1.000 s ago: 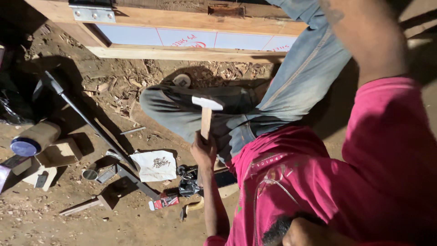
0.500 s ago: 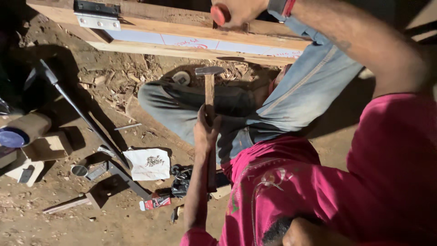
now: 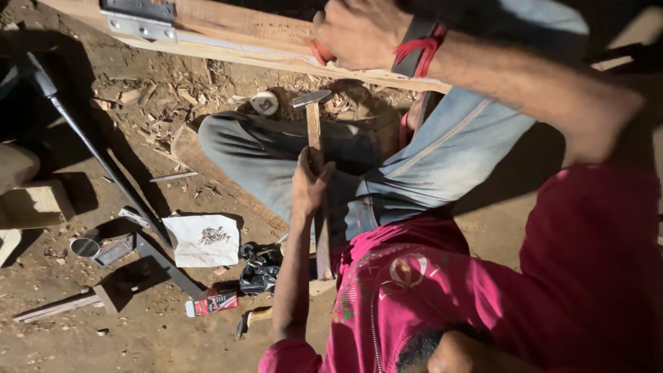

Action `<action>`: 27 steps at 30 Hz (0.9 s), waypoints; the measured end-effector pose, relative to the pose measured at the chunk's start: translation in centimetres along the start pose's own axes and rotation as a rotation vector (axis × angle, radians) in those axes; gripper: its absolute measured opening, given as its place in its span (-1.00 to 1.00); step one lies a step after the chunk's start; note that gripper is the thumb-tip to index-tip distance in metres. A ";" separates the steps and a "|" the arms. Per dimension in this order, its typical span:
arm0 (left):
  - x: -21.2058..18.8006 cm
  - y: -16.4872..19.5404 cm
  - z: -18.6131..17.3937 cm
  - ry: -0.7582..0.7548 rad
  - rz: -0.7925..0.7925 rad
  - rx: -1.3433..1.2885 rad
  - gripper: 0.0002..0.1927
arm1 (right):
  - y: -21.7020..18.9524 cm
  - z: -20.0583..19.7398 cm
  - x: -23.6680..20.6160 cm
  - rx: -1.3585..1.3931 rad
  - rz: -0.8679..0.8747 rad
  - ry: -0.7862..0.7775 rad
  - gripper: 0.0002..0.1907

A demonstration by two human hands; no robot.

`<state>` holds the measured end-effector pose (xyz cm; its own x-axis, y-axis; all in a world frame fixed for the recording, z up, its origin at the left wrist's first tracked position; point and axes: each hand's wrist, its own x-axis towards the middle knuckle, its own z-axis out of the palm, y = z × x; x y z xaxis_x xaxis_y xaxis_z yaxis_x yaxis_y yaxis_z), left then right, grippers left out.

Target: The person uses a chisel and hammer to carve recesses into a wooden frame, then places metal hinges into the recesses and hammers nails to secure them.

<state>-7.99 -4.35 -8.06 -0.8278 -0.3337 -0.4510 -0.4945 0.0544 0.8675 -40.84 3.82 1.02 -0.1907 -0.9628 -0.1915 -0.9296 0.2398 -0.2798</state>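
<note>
My left hand (image 3: 309, 181) is shut on the wooden handle of a hammer (image 3: 312, 117), held upright over my jeans-clad leg with its steel head just below a long wooden plank (image 3: 235, 34). At the plank's near edge, my right hand (image 3: 359, 31), with a red thread and dark band at the wrist, grips a red-handled tool (image 3: 319, 54). Only the tool's handle end shows; its tip is hidden by the hand. A metal hinge (image 3: 138, 19) is fixed on the plank to the left.
The dirt floor is strewn with wood chips. On it lie a white paper with small nails (image 3: 204, 240), a long black metal bar (image 3: 97, 152), a small tin (image 3: 85, 246), a red box (image 3: 213, 304), a black bag (image 3: 259, 271) and a wood block (image 3: 34, 204).
The left hand has lifted the hammer up toward the plank. The right hand came into view and settled on the plank's edge with the red-handled tool.
</note>
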 end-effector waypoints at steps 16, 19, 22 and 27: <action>2.4 -1.6 2.5 -0.238 0.005 -0.178 -0.58 | -4.4 2.1 2.2 -0.261 -0.043 0.138 -0.85; 2.3 -1.9 2.8 -0.316 -0.007 -0.310 -0.36 | -5.0 1.9 0.0 -0.063 0.190 -0.206 -0.86; 2.7 -1.5 3.0 -0.278 -0.153 0.050 -0.34 | -5.6 1.5 -2.4 0.064 0.264 -0.252 -0.87; 3.6 -0.9 3.4 -0.229 0.221 0.231 -0.31 | -5.6 -4.3 -4.6 0.256 -0.009 0.238 -0.88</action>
<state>-11.44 -2.40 -11.16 -0.9457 -0.0733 -0.3168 -0.3231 0.3207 0.8904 -36.16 6.35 7.54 -0.2786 -0.9600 0.0283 -0.8281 0.2252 -0.5133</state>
